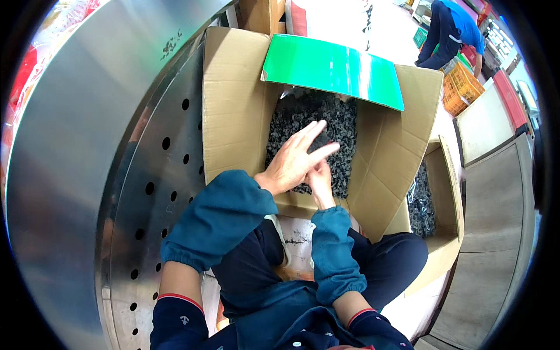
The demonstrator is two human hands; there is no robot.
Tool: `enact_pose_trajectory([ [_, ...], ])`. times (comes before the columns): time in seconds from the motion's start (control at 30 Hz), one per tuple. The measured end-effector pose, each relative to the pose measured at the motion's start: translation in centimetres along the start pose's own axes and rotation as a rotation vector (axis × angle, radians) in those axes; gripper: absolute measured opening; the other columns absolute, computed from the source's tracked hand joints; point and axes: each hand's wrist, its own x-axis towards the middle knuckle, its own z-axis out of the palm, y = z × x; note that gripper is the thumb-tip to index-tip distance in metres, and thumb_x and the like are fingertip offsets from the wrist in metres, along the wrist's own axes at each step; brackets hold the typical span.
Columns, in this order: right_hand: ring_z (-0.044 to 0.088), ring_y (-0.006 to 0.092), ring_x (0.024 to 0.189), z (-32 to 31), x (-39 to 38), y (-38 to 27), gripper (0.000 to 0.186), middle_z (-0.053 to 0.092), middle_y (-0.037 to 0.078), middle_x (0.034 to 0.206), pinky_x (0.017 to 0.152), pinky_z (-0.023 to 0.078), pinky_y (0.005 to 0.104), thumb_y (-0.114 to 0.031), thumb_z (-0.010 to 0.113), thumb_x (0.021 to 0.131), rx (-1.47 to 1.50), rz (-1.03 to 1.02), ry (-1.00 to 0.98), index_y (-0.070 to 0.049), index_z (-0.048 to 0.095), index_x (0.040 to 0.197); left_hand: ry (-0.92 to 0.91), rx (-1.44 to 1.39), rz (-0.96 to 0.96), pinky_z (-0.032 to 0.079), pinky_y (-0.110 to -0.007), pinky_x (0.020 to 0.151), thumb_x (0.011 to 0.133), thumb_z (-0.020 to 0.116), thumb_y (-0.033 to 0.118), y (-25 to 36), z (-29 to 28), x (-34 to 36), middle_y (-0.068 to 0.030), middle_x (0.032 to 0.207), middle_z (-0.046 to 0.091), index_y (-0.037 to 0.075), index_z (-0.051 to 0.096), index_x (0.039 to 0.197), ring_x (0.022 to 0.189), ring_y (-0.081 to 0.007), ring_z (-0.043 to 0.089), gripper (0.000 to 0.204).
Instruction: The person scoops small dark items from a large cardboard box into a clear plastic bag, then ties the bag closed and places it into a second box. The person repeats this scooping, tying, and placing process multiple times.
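Observation:
A large open cardboard box (pixel 236 111) stands before me, filled with dark, curled dried pieces (pixel 338 125) that look like black fungus. Over it, my left hand (pixel 291 160) is open, its fingers stretched out and spread. My right hand (pixel 320 185) meets it from below, close to the left palm and thumb. The right fingers are bent together and partly hidden behind the left hand, so what they hold, if anything, cannot be seen. A darker patch shows between the left thumb and fingers, too unclear to name.
A green flap (pixel 332 70) folds over the box's far side. Another box (pixel 446 186) of similar dark pieces stands at the right. A perforated metal panel (pixel 154 201) rises on the left. Farther off, a person in blue (pixel 452 32) bends by an orange crate (pixel 461 87).

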Motion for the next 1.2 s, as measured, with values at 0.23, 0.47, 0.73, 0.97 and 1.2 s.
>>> enact_pose_trajectory([
  [0.23, 0.053, 0.0084, 0.056, -0.6, -0.7, -1.9, 0.028, 0.051, 0.003, 0.073, 0.055, 0.056, 0.0274, -0.005, 0.050, 0.087, 0.032, 0.122, -0.009, 0.002, 0.040, 0.111, -0.148, -0.235, -0.254, 0.048, -0.041, 0.075, 0.076, 0.054, 0.012, -1.8, 0.7, -1.0, -0.0223, 0.124, 0.043, 0.007, 0.059, 0.086, 0.089, -0.0384, 0.057, 0.012],
  [0.47, 0.056, 0.0093, 0.068, -3.0, 0.1, -0.6, 0.040, 0.053, 0.002, 0.078, 0.062, 0.053, 0.0252, -0.036, 0.046, 0.092, 0.048, 0.132, -0.104, -0.001, 0.050, 0.111, -0.715, 0.078, -0.501, 0.049, -0.043, 0.069, 0.069, 0.056, 0.003, -5.3, -1.4, -3.4, -0.0189, 0.082, 0.062, 0.004, 0.062, 0.075, 0.078, -0.0355, 0.060, 0.009],
  [0.73, 0.037, 0.0386, 0.118, 0.8, 7.9, 1.1, 0.063, 0.039, 0.015, 0.130, 0.095, 0.035, 0.0478, -0.025, 0.076, 0.065, -1.300, -0.504, -0.117, -0.017, 0.050, 0.121, -0.732, 0.208, -0.583, 0.049, -0.044, 0.075, 0.068, 0.059, 0.001, -6.3, -2.1, -3.4, -0.0209, 0.092, 0.061, 0.002, 0.061, 0.089, 0.088, -0.0374, 0.059, 0.021],
  [0.97, 0.031, 0.0388, 0.121, 1.5, 9.4, 2.9, 0.082, 0.035, 0.013, 0.127, 0.093, 0.032, 0.0553, -0.030, 0.079, 0.059, -1.594, -0.369, -0.192, -0.022, 0.039, 0.129, -0.555, 0.214, -0.615, 0.048, -0.041, 0.076, 0.070, 0.064, 0.008, -5.2, -2.1, -2.0, -0.0148, 0.088, 0.063, 0.006, 0.061, 0.099, 0.087, -0.0338, 0.060, 0.030],
  [1.2, 0.041, 0.0370, 0.106, -3.5, 7.6, 2.8, 0.064, 0.040, 0.014, 0.114, 0.080, 0.042, 0.0520, -0.036, 0.074, 0.061, -1.507, -0.287, -0.110, -0.018, 0.051, 0.118, -0.526, 0.032, -0.606, 0.046, -0.040, 0.083, 0.068, 0.059, 0.003, -6.0, -2.3, -2.1, -0.0162, 0.102, 0.061, 0.005, 0.058, 0.109, 0.095, -0.0342, 0.058, 0.041],
])
